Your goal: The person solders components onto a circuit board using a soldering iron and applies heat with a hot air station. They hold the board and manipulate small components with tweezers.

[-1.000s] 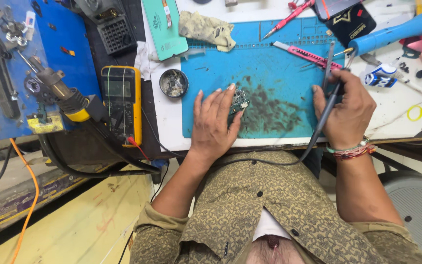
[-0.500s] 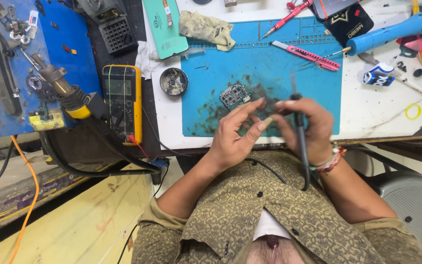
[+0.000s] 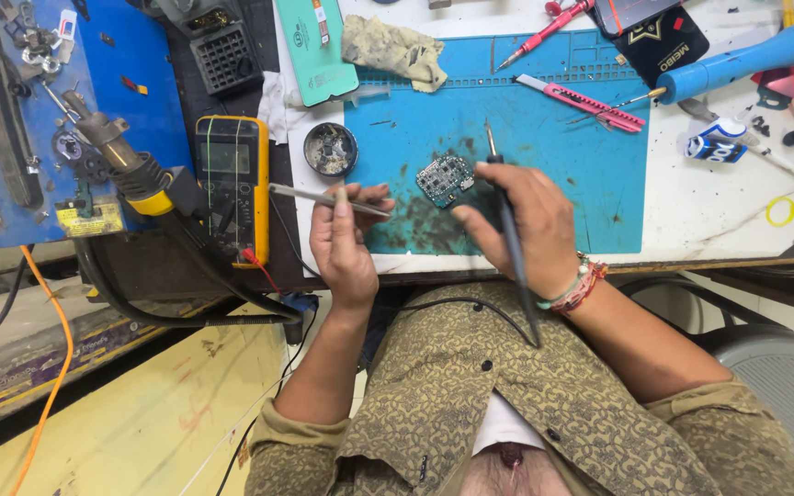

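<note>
Head view
Surface: a cluttered white workbench carrying a blue work mat [image 3: 544, 119], stained dark near its front edge.
Circuit board: small green board [image 3: 445, 178] lying flat on the mat, towards its front left part.
Right hand: the right hand [image 3: 526, 225] is clenched round a black soldering iron [image 3: 507, 230], just right of the board; the tip points away from the person, above the board's right edge.
Left hand: the left hand [image 3: 346, 239] pinches metal tweezers [image 3: 319, 197], just off the mat's left edge, apart from the board.
Left of mat: round tin [image 3: 331, 149], then a yellow multimeter [image 3: 233, 184].
Far edge of mat: crumpled rag [image 3: 392, 48], pink utility knife [image 3: 583, 101].
</note>
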